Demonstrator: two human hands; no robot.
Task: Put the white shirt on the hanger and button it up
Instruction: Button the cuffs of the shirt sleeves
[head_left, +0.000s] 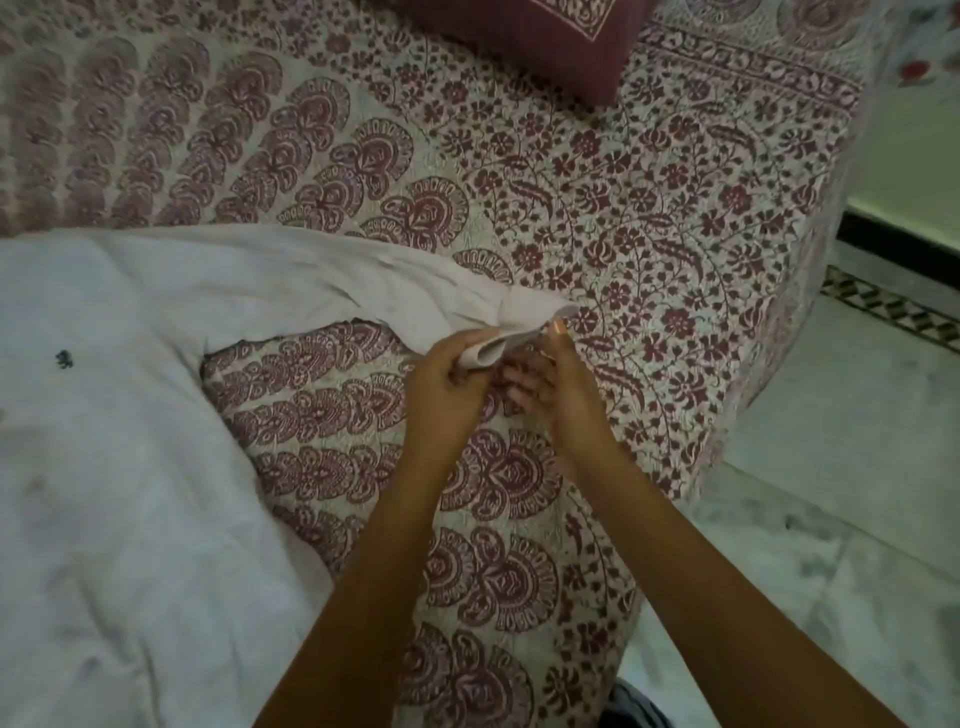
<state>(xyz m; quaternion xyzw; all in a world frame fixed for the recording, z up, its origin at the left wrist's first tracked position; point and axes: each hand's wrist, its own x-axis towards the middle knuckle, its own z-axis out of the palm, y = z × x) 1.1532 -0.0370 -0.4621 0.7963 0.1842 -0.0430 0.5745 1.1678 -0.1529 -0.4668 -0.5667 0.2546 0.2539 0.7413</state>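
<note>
The white shirt (114, 415) lies spread over the left part of the bed, a small dark logo on its chest. One sleeve stretches right toward the bed's middle. My left hand (447, 379) grips the sleeve cuff (519, 325) from the left. My right hand (556, 379) pinches the same cuff from the right, thumb on top. No hanger is visible.
The bed is covered by a cream bedspread (649, 234) with maroon floral print. A maroon pillow (561, 36) lies at the top. The bed's edge runs along the right, with pale marble floor (831, 493) beyond it.
</note>
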